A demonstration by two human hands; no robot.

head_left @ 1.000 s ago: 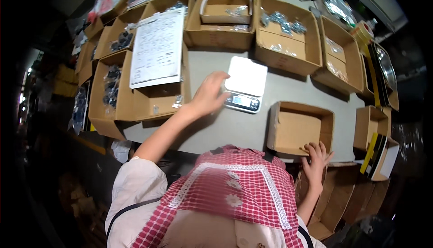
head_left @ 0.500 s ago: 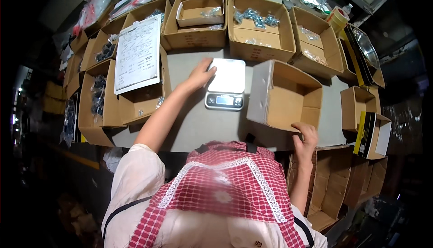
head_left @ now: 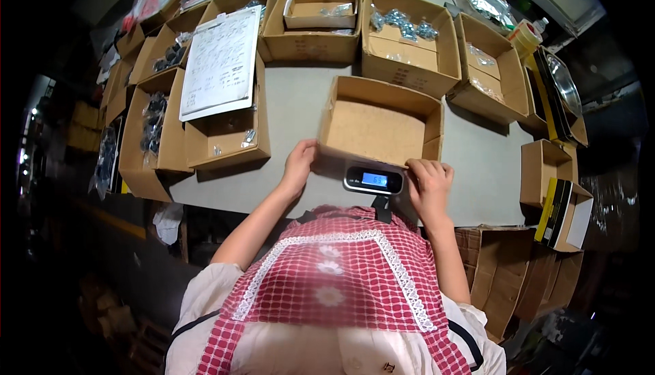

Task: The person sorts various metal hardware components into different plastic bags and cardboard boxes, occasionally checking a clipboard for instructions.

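Observation:
An empty open cardboard box sits on a small digital scale, whose lit display shows below the box's near wall. My left hand grips the box's near left corner. On the near right corner rests my right hand, fingers curled over the edge. Both forearms rise from the lower edge, past a red checked apron.
The scale stands on a grey table. Open cardboard boxes ring it: one at left under a printed sheet, ones at the back with bagged metal parts, more at right. Folded cartons lie below right.
The box moved from the table's right side onto the scale, covering its white platform. My left hand left the scale and took the box's left corner; my right hand came along with the box.

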